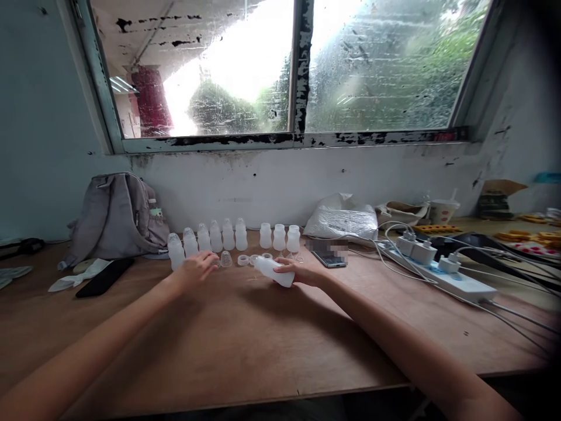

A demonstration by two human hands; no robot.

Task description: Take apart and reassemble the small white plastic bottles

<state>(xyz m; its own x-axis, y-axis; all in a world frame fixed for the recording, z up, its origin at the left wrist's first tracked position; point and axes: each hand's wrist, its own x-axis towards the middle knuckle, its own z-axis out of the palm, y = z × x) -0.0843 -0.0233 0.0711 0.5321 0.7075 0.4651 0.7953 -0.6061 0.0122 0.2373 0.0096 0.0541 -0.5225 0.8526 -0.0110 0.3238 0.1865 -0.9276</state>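
Note:
My right hand (294,272) is closed around a frosted white baby bottle (270,270), tilted with its narrow top end pointing left. My left hand (198,270) is over the table with its fingers stretched out and apart. Its fingertips are beside a clear dome cap (225,259); something clear also shows at the fingertips, too small to make out. White ring collars (243,259) lie between the hands, partly behind the bottle. Along the back stand several bottles with clear caps (228,235) on the left, and three uncapped bottles (279,237) on the right.
A grey backpack (111,216) and a black phone (105,278) are at the left. Behind my right hand are another phone (331,257) and a silver foil pouch (342,216). A white power strip (456,282) with trailing cables lies at the right.

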